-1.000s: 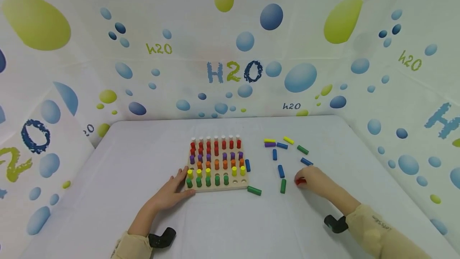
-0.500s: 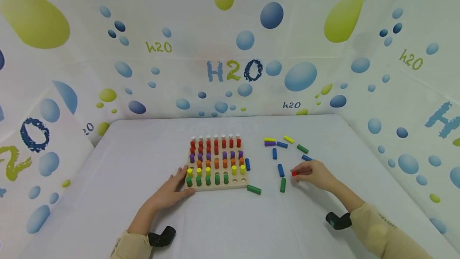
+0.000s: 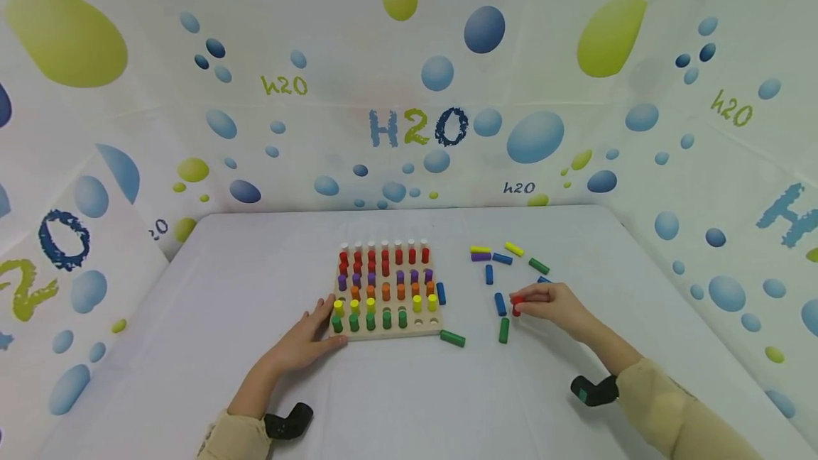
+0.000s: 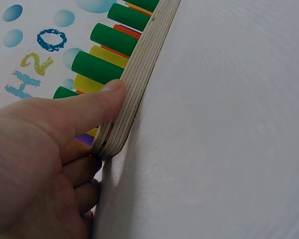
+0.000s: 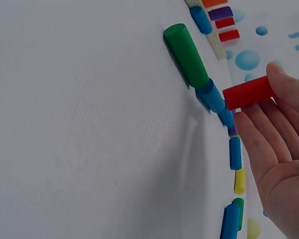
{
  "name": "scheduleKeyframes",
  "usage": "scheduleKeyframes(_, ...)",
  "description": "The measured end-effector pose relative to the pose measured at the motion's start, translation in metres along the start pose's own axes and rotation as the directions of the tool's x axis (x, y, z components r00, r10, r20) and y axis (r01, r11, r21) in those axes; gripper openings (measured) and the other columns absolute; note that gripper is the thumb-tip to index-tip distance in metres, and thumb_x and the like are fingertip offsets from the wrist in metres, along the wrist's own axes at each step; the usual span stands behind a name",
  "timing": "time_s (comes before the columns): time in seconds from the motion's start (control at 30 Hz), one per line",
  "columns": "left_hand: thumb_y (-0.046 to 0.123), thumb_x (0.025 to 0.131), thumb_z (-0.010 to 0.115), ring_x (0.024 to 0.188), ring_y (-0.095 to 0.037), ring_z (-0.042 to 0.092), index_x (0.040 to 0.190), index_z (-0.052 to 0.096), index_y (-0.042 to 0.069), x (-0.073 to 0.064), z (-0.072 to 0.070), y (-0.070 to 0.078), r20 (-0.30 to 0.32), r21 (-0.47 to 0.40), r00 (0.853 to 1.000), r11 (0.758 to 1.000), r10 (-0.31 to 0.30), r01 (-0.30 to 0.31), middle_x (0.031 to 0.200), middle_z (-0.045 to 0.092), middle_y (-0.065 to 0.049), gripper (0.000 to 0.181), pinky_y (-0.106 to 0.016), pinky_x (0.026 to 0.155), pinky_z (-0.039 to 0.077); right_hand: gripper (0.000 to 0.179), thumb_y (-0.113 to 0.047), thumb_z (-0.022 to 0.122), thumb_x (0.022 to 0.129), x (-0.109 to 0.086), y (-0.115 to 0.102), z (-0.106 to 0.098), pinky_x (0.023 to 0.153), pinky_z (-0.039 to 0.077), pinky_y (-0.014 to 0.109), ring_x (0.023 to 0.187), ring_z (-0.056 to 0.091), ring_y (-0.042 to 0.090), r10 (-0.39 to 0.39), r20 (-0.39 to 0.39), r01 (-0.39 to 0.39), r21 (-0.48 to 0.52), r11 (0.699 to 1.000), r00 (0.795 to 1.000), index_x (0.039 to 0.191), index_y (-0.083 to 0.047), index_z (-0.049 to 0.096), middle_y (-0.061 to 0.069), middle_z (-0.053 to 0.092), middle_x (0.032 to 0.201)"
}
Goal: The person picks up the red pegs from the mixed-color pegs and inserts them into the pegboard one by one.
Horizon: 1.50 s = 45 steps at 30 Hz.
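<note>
A wooden pegboard (image 3: 383, 335) stands on the white table, with upright pegs in rows of white, red, purple, orange, yellow and green. My left hand (image 3: 299, 346) holds its near left corner. In the left wrist view the thumb lies against the layered front edge (image 4: 139, 74), close to the green pegs (image 4: 97, 67), and the fingers bend along the side. Right of the board, my right hand (image 3: 562, 309) pinches a red peg (image 5: 248, 93) between thumb and fingertips. That peg is upright in the head view, near a loose green peg (image 3: 504, 331) and a blue one (image 3: 500, 304).
Loose pegs lie right of the board: several blue ones, a purple peg (image 3: 481, 257), yellow pegs (image 3: 514, 249) and green pegs (image 3: 539, 266). A blue peg (image 3: 441, 293) lies against the board's right side. Another green peg (image 3: 452, 338) sits by its front right corner.
My right hand has moved a little left and away from me with the red peg, which has turned from lying to upright. The left hand and the board have stayed put.
</note>
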<state>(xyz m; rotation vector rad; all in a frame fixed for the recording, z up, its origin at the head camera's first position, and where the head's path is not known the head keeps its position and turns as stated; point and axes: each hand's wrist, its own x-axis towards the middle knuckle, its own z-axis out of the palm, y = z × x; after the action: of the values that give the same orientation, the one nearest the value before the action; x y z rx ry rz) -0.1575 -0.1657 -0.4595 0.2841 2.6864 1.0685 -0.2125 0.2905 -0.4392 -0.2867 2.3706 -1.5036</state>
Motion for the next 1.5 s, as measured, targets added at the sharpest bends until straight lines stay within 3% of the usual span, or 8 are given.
scheduleKeyframes(0.53, 0.046, 0.085, 0.059, 0.137, -0.035, 0.006, 0.146, 0.013, 0.003, 0.001, 0.001, -0.001, -0.006, 0.011, 1.000, 1.000, 0.003, -0.003, 0.149, 0.012, -0.022, 0.088, -0.049, 0.111, 0.004, 0.037, -0.022, 0.068, 0.083, 0.027, -0.022, 0.025, 0.089, 0.049, 0.033, 0.100, 0.061, 0.020, 0.004, -0.039, -0.001, 0.096, 0.995, 0.999, 0.114, -0.001, 0.061, 0.011, 0.065, 0.110)
scheduleKeyframes(0.73, 0.045, 0.085, 0.060, 0.137, -0.036, 0.006, 0.146, 0.013, 0.003, 0.000, 0.001, -0.001, -0.005, 0.008, 1.000, 1.000, -0.001, 0.001, 0.149, 0.012, -0.022, 0.088, -0.050, 0.110, 0.004, 0.036, -0.023, 0.069, 0.083, 0.039, -0.032, 0.034, 0.090, 0.048, 0.034, 0.100, 0.060, 0.021, 0.006, -0.051, -0.002, 0.078, 0.997, 0.999, 0.112, -0.004, 0.063, 0.010, 0.065, 0.110)
scheduleKeyframes(0.87, 0.044, 0.085, 0.060, 0.137, -0.035, 0.007, 0.146, 0.013, 0.002, 0.000, 0.001, 0.000, -0.007, 0.005, 1.000, 1.000, 0.008, -0.008, 0.148, 0.013, -0.022, 0.087, -0.049, 0.110, 0.004, 0.035, -0.023, 0.070, 0.082, 0.050, -0.039, 0.044, 0.092, 0.047, 0.035, 0.101, 0.059, 0.020, 0.022, -0.061, -0.017, 0.079, 0.997, 0.998, 0.112, -0.006, 0.064, 0.008, 0.066, 0.109)
scheduleKeyframes(1.13, 0.043, 0.085, 0.060, 0.137, -0.035, 0.007, 0.145, 0.014, 0.002, -0.001, 0.001, 0.000, -0.004, -0.009, 1.000, 1.000, 0.004, -0.004, 0.148, 0.013, -0.022, 0.087, -0.048, 0.111, 0.004, 0.030, -0.021, 0.068, 0.083, 0.072, -0.055, 0.066, 0.093, 0.046, 0.038, 0.098, 0.061, 0.019, -0.030, -0.031, 0.033, 0.085, 0.996, 0.999, 0.109, -0.006, 0.065, 0.008, 0.066, 0.107)
scheduleKeyframes(1.5, 0.043, 0.085, 0.060, 0.137, -0.034, 0.007, 0.146, 0.014, 0.002, -0.002, 0.000, 0.000, -0.004, -0.013, 1.000, 1.000, -0.004, 0.004, 0.148, 0.013, -0.022, 0.087, -0.048, 0.111, 0.004, 0.029, -0.015, 0.068, 0.083, 0.098, -0.082, 0.094, 0.092, 0.047, 0.035, 0.100, 0.061, 0.021, -0.024, -0.037, 0.030, 0.165, 0.986, 0.999, 0.109, -0.003, 0.062, 0.011, 0.066, 0.107)
